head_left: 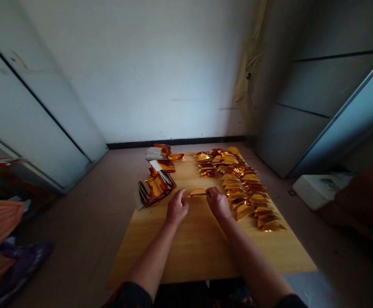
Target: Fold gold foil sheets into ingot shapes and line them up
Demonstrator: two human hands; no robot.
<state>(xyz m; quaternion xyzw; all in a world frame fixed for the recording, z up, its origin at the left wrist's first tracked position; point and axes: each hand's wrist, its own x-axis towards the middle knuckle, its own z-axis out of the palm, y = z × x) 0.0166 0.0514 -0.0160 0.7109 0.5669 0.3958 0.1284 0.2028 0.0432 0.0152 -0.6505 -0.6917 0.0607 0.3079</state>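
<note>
Wooden table (199, 248), white wall (157, 77): right fingers (210, 193) pinch gold paper (198, 192), left fingers (182, 197) perhaps too

Open tabletop (202, 250) lane, foil piles (257, 199) flanking

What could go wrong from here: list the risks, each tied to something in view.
1. The folded gold piece looks thin, and the right hand pinches one end, so a hard squeeze might crease it.
2. The gold sheets are piled at the left edge of the table; a nudge from the nearby left hand could tip some off.
3. The folded pieces lie close beside the right hand, which might knock them askew.
</note>
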